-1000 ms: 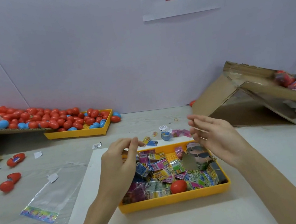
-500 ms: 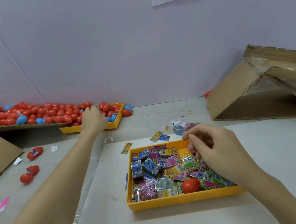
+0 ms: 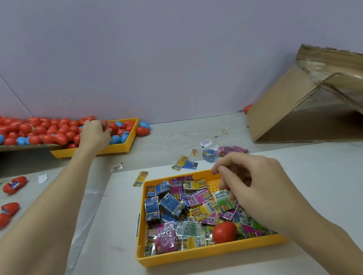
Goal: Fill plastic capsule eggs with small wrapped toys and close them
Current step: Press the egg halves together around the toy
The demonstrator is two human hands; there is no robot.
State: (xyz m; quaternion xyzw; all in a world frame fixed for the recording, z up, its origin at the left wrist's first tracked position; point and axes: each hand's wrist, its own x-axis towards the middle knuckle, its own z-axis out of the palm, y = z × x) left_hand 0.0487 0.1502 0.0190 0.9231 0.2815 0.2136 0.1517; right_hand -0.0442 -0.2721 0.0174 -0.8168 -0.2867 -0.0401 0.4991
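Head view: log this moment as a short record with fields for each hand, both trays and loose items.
left hand: reaches into the egg pile at the far tray, fingers hidden among eggs
right hand: over the near tray, fingers curled on a green packet
far tray: yellow, holds red and blue eggs
near tray: yellow, holds wrapped toys and one red egg
loose: two open red eggs on the table at left

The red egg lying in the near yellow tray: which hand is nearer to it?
Right. The right hand hovers over the packets just beyond the red egg in the near tray; the left hand is far off at the far tray of eggs.
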